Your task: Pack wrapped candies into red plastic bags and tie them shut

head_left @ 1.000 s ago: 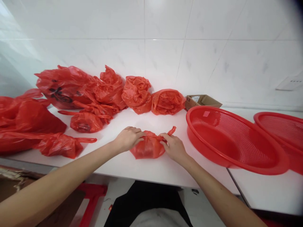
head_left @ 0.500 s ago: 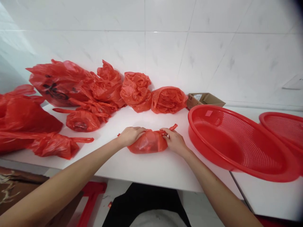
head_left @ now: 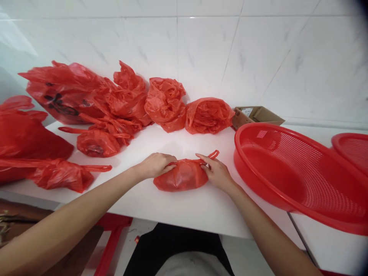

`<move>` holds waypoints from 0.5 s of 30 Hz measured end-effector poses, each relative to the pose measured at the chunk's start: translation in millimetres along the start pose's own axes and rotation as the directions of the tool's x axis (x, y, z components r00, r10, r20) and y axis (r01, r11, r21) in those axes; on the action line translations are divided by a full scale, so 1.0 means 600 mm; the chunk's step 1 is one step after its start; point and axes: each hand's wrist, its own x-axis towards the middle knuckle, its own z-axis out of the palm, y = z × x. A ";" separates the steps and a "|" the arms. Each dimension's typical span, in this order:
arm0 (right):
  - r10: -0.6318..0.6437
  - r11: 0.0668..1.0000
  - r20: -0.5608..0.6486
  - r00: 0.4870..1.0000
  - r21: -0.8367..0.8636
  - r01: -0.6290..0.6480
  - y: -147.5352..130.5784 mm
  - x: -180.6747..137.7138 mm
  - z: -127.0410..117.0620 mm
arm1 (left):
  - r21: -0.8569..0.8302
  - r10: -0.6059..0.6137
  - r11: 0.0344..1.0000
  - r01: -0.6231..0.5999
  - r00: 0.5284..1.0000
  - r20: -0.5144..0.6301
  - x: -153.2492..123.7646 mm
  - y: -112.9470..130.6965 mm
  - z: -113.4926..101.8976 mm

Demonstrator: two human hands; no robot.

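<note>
A filled red plastic bag (head_left: 181,177) rests on the white table in front of me, its contents showing only as dim shapes. My left hand (head_left: 159,165) is closed on the bag's upper left edge, thumb toward me. With my right hand (head_left: 216,171) I pinch the upper right edge, and a looped handle (head_left: 213,154) sticks out beyond those fingers. Left of my hands lie two smaller tied red bags, one (head_left: 98,143) farther back and one (head_left: 61,175) nearer the table's front edge.
A large red plastic basket (head_left: 273,168) stands on the right, with a second basket (head_left: 352,151) past it. Along the tiled wall are several red bags (head_left: 165,103) and an open cardboard box (head_left: 258,115). A bulky red bag (head_left: 28,134) fills the left side.
The camera view has tilted down slightly. Both hands keep hold of the bag; its top edge looks straighter between them, and my right index finger has lifted a little.
</note>
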 end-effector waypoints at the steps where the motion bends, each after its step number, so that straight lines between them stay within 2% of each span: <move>1: -0.005 1.000 -0.005 1.000 0.006 0.005 0.001 -0.001 0.001 | 0.005 0.001 1.000 -0.001 1.000 -0.002 -0.001 -0.001 0.000; 8: -0.022 0.998 0.001 1.000 0.056 0.022 0.003 -0.009 0.006 | 0.011 0.004 1.000 -0.004 1.000 0.007 -0.004 -0.010 0.000; 15: -0.008 0.995 0.028 1.000 0.103 0.005 0.007 -0.015 0.004 | -0.053 0.026 0.998 -0.024 0.999 0.032 -0.014 -0.015 0.000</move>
